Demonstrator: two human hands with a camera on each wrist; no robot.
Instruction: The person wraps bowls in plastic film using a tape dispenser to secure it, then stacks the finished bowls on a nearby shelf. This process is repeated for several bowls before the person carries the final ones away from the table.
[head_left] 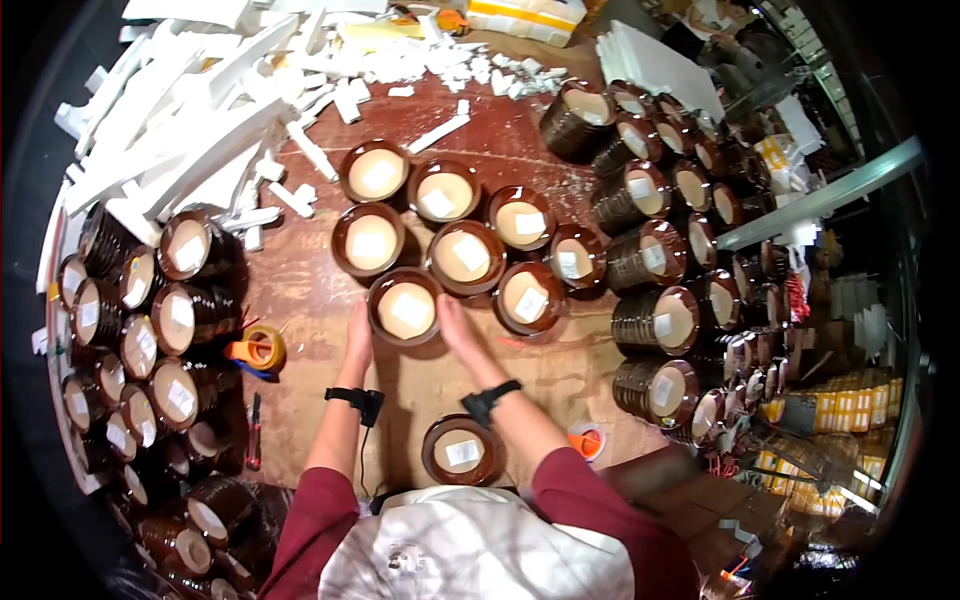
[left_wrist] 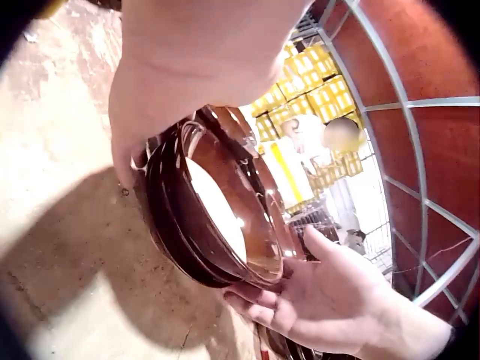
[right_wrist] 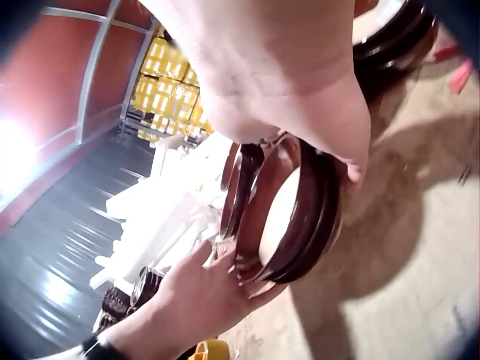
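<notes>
A short stack of brown glazed bowls (head_left: 407, 308), with a beige inside and a white square label, stands between the two hands. On its left side is the left hand (head_left: 360, 335), and the right hand (head_left: 458, 330) faces it from the right. In the left wrist view the right hand (left_wrist: 322, 300) shows its palm, thumb spread away and fingertips at the lower wall. The right wrist view has the left hand (right_wrist: 199, 289) with fingers along the bowl wall (right_wrist: 319, 217). Directly beyond are more labelled bowls (head_left: 465, 257). Closer to the body sits another bowl (head_left: 460, 452).
Tall bowl stacks line the left (head_left: 178, 320) and right (head_left: 655, 320) sides. White foam strips (head_left: 215, 130) pile up at the back left. An orange tape dispenser (head_left: 258, 350) and a red cutter (head_left: 254, 430) lie at left. A metal bar (head_left: 820, 200) crosses the right stacks.
</notes>
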